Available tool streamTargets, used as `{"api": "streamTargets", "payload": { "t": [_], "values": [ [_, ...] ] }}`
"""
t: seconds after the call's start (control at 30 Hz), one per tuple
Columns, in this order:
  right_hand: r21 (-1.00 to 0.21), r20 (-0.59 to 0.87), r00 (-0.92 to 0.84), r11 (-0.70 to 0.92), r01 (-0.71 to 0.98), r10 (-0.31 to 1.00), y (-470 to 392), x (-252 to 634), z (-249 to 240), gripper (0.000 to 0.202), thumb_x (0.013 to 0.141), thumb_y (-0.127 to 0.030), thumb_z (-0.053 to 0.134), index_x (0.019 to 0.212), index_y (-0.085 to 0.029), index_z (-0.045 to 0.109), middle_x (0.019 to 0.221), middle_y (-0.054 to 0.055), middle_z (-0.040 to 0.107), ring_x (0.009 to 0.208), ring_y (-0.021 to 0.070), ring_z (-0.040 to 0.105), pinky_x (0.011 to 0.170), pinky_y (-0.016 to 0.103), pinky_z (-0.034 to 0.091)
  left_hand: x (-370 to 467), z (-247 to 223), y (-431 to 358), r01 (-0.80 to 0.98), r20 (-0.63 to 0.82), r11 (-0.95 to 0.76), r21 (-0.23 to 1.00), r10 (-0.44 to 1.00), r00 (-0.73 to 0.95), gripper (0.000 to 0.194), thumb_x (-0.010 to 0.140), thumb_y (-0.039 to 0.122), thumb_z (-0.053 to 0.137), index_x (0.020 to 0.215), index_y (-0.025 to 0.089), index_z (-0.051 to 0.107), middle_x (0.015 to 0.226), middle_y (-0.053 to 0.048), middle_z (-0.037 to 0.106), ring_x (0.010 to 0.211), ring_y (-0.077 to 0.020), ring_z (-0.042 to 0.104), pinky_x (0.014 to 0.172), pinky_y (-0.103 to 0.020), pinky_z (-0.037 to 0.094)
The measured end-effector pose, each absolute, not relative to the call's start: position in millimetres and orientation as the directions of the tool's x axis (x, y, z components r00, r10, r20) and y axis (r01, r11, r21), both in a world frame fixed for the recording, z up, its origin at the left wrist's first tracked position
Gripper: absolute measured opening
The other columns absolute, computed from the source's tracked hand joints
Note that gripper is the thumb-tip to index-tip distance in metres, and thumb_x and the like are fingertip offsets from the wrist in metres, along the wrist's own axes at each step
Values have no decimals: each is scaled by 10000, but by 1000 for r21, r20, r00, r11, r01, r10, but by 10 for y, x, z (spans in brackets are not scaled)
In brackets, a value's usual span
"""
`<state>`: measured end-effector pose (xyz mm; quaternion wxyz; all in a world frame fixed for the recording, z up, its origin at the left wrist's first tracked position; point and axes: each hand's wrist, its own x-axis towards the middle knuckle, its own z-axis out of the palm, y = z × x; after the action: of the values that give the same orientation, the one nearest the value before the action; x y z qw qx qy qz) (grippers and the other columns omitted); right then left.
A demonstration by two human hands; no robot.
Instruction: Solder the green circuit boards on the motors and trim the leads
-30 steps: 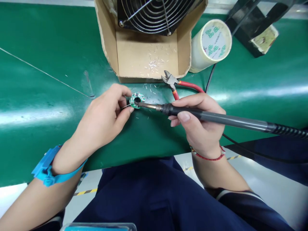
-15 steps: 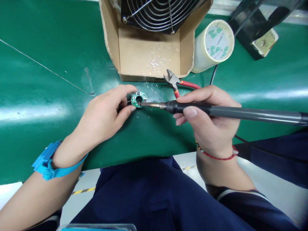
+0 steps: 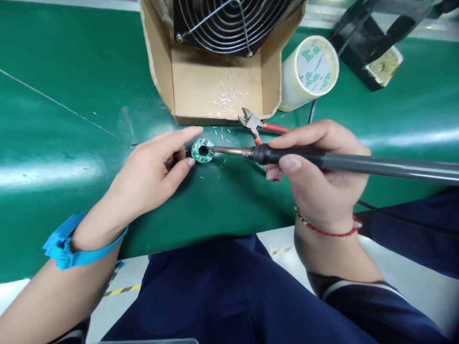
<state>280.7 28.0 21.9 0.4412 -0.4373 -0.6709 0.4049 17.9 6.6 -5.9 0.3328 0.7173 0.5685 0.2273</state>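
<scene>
My left hand (image 3: 152,174) is at a small ring-shaped green circuit board (image 3: 196,155), its thumb and bent fingers closed at the board's left edge, index finger stretched along the top. A thin wire (image 3: 68,104) runs in from the left and disappears behind this hand; a fine strand shows between the fingers. My right hand (image 3: 324,177) grips a soldering iron (image 3: 390,167) by its dark handle. The iron's tip touches or nearly touches the right side of the ring. Partly hidden behind my right hand are red-handled side cutters (image 3: 251,122), jaws apart, on the green mat.
A cardboard box (image 3: 215,76) holding a fan (image 3: 229,24) and clipped wire bits stands behind the board. Right of it is a white cylinder (image 3: 311,71), then a soldering iron stand (image 3: 376,62). More wire clippings (image 3: 222,131) lie on the green mat (image 3: 229,205).
The iron's tip has shifted from the ring's lower right, by the hole, up to its right edge. The whole view has slid slightly; my left hand keeps its hold.
</scene>
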Motion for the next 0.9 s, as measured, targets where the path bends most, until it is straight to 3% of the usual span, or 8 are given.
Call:
{"api": "streamTargets", "payload": {
  "t": [0.23, 0.4, 0.57, 0.67, 0.77, 0.9],
  "values": [
    [-919, 197, -375, 304, 252, 906, 372, 2786, 280, 64, 935, -285, 730, 986, -298, 767, 856, -12, 762, 734, 189, 743, 716, 367, 649, 204, -63, 76, 684, -55, -108, 722, 976, 212, 291, 955, 301, 648, 1237, 268, 710, 818, -3, 623, 661, -156, 540, 656, -298, 465],
    [-909, 176, -409, 307, 282, 895, 417, 2777, 296, 59, 922, -274, 725, 972, -290, 750, 849, -11, 766, 750, 194, 756, 733, 377, 671, 184, -58, 93, 671, -50, -140, 728, 965, 256, 347, 971, 291, 636, 1308, 282, 719, 804, 2, 613, 646, -147, 523, 654, -282, 467],
    [-920, 175, -434, 304, 248, 883, 469, 2750, 316, 40, 926, -235, 716, 948, -264, 733, 889, -43, 767, 774, 134, 748, 729, 288, 639, 154, -54, 98, 662, -26, -182, 727, 956, 291, 381, 975, 275, 632, 1345, 307, 720, 807, 3, 605, 630, -136, 511, 646, -275, 473],
    [-926, 182, -439, 304, 225, 880, 496, 2727, 335, 41, 924, -212, 721, 925, -251, 732, 808, -59, 739, 710, 112, 723, 689, 265, 620, 143, -57, 101, 667, -25, -191, 720, 954, 300, 389, 975, 277, 625, 1349, 328, 717, 791, 3, 595, 621, -140, 510, 632, -283, 471],
    [-922, 173, -421, 297, 248, 891, 486, 2758, 358, 38, 909, -244, 740, 918, -279, 751, 714, -59, 699, 656, 137, 711, 658, 300, 625, 136, -66, 98, 678, -29, -188, 711, 955, 296, 392, 985, 279, 610, 1360, 338, 709, 786, 2, 588, 622, -142, 513, 631, -287, 473],
    [-888, 262, -316, 356, 292, 912, 439, 2920, 369, 99, 912, -269, 745, 990, -302, 797, 849, -7, 758, 695, 190, 713, 743, 400, 634, 140, -65, 98, 676, -33, -184, 713, 955, 295, 380, 994, 294, 607, 1360, 311, 707, 818, -1, 617, 640, -139, 523, 657, -281, 482]
  ]
}}
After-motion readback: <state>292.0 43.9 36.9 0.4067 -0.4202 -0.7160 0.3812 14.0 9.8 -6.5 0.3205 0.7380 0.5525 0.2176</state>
